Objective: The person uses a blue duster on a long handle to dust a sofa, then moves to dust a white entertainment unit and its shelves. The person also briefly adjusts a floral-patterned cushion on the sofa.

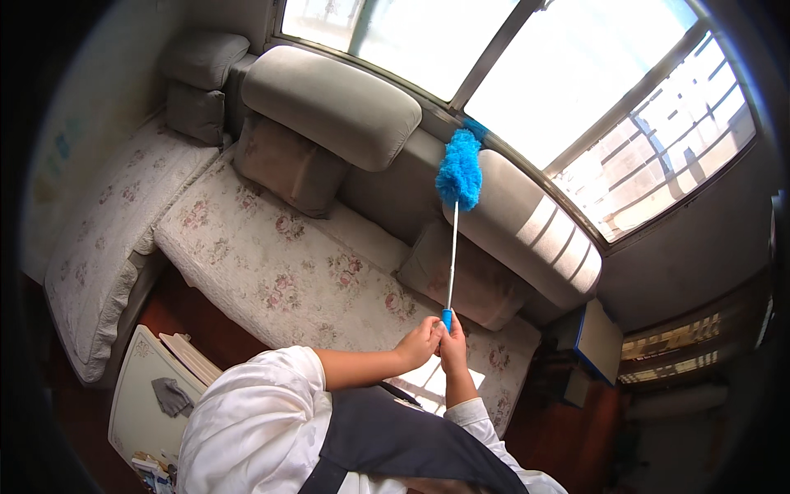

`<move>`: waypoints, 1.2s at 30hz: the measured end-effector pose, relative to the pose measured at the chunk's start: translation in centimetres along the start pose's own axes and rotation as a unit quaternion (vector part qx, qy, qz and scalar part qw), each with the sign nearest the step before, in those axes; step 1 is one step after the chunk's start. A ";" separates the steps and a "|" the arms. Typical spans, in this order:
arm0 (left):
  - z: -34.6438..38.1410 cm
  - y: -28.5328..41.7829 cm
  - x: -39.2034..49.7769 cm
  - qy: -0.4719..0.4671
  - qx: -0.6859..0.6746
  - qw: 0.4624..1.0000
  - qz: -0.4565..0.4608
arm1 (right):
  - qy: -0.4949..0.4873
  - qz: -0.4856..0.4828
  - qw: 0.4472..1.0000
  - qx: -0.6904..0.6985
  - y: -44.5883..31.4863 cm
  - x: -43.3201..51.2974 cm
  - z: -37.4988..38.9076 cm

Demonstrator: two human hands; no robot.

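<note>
A duster with a fluffy blue head [460, 170] and a thin metal rod rises away from me. My right hand [455, 349] is closed around its blue handle. Against the same handle, from the left, my left hand [421, 341] grips with bent fingers, touching the right hand. The duster's head lies at the window sill [474, 126], in the gap between two grey back cushions, and overlaps the edge of the right one [524, 216]. Part of the handle is hidden by my fingers.
A sofa seat with a floral quilted cover [333, 272] spans the space before me, with the other grey back cushion [330, 105] at left. A white table [139, 395] bearing a grey cloth [171, 397] stands lower left. A small cabinet [595, 343] is at right.
</note>
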State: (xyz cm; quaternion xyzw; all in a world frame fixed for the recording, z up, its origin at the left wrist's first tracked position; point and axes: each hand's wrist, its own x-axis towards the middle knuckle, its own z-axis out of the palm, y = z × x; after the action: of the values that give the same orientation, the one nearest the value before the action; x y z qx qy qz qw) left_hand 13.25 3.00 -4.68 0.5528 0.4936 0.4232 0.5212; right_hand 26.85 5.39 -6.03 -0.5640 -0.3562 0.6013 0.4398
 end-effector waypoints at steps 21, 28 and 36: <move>-15.9 1.9 -0.2 0.091 0.036 0.993 0.067 | -0.035 -0.096 0.994 -0.042 -4.7 3.2 17.7; -15.4 -0.3 0.2 0.327 0.125 0.937 0.012 | -0.229 -0.040 0.972 -0.030 -1.5 2.8 20.4; -17.9 0.7 -1.2 0.227 0.123 0.966 0.000 | -0.254 -0.126 0.958 -0.041 -3.8 0.6 21.3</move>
State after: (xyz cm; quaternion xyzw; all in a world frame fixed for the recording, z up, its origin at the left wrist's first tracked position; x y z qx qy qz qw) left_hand -4.40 4.70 -2.20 0.5024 0.6469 0.4736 0.3237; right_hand 6.19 8.75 -0.44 -0.3614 -0.5486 0.6493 0.3832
